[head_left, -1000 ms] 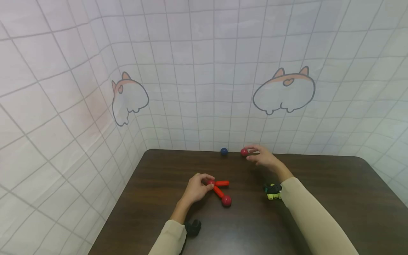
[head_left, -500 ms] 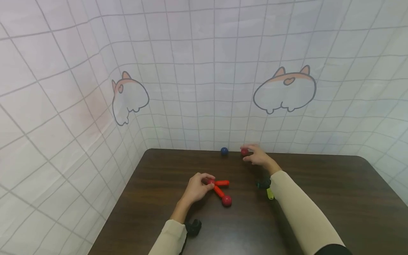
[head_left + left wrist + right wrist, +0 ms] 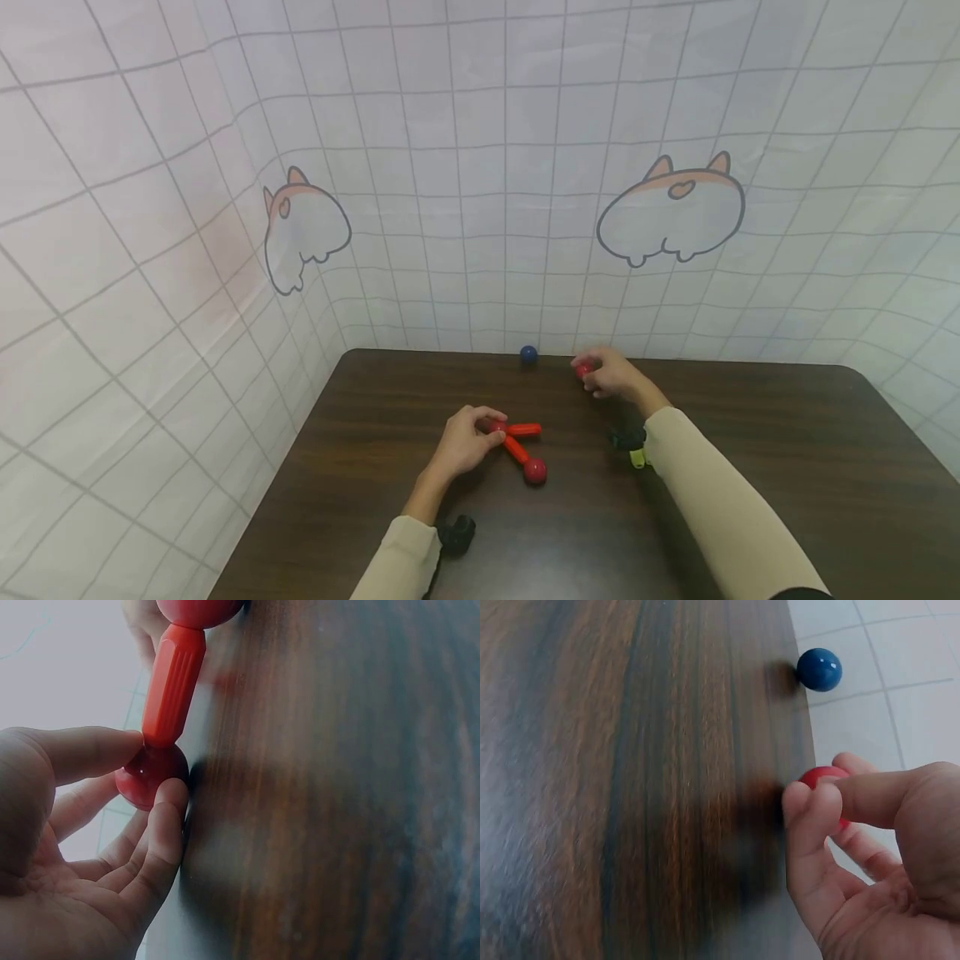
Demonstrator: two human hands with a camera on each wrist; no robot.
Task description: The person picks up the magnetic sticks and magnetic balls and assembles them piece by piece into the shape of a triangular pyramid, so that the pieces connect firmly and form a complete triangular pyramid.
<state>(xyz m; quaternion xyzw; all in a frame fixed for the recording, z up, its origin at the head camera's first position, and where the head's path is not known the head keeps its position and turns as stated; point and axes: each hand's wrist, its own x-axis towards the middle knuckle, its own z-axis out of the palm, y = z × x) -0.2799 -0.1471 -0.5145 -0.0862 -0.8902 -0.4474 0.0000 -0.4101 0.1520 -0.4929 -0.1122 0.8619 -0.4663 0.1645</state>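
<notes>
The left hand (image 3: 461,443) pinches the joint ball (image 3: 154,771), presumably to steady the red rods (image 3: 516,450), while the right hand (image 3: 618,377) pinches a separate red ball (image 3: 582,369).

The left hand (image 3: 90,885) pinches a red ball (image 3: 155,771) touching a rod (image 3: 172,688).

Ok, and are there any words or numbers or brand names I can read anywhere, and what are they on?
None that can be read.
Backdrop: only grid lines and cartoon animals.
Red rod: just ridges.
Blue ball: no writing on the side showing.
Black thing at the left wrist: too small to tell.
</notes>
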